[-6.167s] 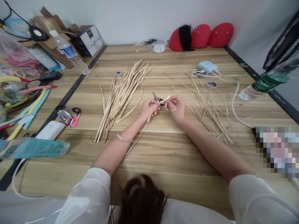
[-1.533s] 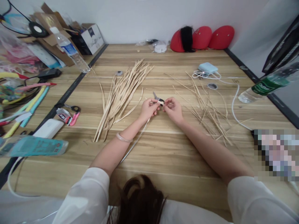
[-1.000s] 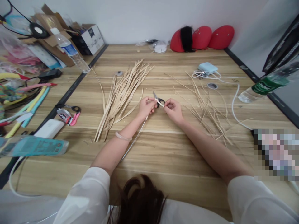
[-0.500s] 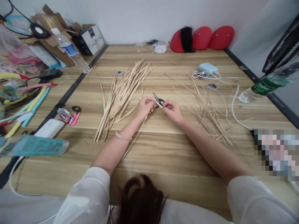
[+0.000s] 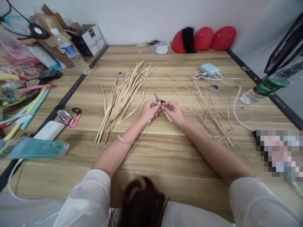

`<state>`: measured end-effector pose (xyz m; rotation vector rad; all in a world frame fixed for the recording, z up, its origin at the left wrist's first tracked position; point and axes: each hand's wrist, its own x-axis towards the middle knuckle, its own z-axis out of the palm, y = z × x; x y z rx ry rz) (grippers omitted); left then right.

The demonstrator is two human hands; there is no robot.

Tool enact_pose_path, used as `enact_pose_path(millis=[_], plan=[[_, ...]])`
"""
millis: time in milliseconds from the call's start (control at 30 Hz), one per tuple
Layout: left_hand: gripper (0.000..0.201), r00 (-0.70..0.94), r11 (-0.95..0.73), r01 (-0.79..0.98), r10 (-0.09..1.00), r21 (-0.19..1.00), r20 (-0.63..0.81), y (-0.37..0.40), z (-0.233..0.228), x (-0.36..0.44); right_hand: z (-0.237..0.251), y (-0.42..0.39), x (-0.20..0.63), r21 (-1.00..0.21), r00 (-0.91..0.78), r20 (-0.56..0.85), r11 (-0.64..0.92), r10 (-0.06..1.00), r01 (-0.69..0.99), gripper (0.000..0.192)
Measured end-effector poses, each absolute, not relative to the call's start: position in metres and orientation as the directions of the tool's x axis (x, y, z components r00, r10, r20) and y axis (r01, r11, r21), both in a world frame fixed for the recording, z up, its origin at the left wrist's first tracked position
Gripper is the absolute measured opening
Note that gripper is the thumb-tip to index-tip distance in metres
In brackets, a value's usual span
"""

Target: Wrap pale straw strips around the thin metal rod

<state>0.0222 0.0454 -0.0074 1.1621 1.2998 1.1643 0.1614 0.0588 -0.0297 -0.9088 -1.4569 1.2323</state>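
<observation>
Head view: I am looking down at my two hands meeting near the middle of the wooden table (image 5: 165,148).
Writing: the green label on the clear bottle (image 5: 270,85) at the right edge is carrying white letters, too blurred for me to read. The white box (image 5: 93,36) at the far left and the small red and white packet (image 5: 63,118) are printed too, and I cannot make out the words.
Left hand (image 5: 148,110): I am curling my fingers shut around a thin pale straw strip (image 5: 142,134), which is running from my fist back toward my body along the table.
Right hand (image 5: 174,111): I am pinching my thumb and forefinger closed on the near end of the same strip, with a short pale tail hanging under my fingers.
Strip and fingers: the held part is lying between both sets of fingertips, which are almost touching each other.
Scissors (image 5: 158,99): they are resting on the table just behind my fingertips, blades pointing away; I cannot tell whether my fingers are touching them.
Straw bundle (image 5: 123,94): it is lying to the left of my left hand, apart from it.
Loose straws (image 5: 208,107): they are lying scattered to the right of my right hand.
Red caps (image 5: 204,37): they are sitting against the far wall.
</observation>
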Motion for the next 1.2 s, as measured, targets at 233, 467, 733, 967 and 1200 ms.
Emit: enact_pose_path(millis=[233,467,733,967,1200], plan=[[0.01,-0.038,0.094,0.023,0.995,0.995,-0.093,0.0432,-0.0022,0.0237,-0.0303,0.0599,0.1612,-0.983,-0.207,0.183,0.183,0.961,-0.021,0.027],[0.01,-0.051,0.094,0.03,0.994,0.995,-0.093,0.0427,-0.0012,0.0245,-0.0309,0.06,0.1615,-0.98,-0.226,0.18,0.195,0.957,0.047,0.03],[0.013,-0.053,0.07,0.046,0.996,0.997,-0.067,0.0448,-0.0061,0.0234,-0.0366,0.0638,0.1635,-0.956,-0.266,0.213,0.257,0.94,0.144,0.032],[0.017,-0.078,0.101,0.043,0.992,0.994,-0.098,0.047,-0.0082,0.0224,-0.0356,0.0625,0.1641,-0.939,-0.274,0.231,0.288,0.934,0.189,0.04],[0.013,-0.094,0.109,0.042,0.99,0.993,-0.104,0.0469,-0.0076,0.0232,-0.0358,0.0625,0.164,-0.948,-0.27,0.21,0.263,0.94,0.18,0.038]])
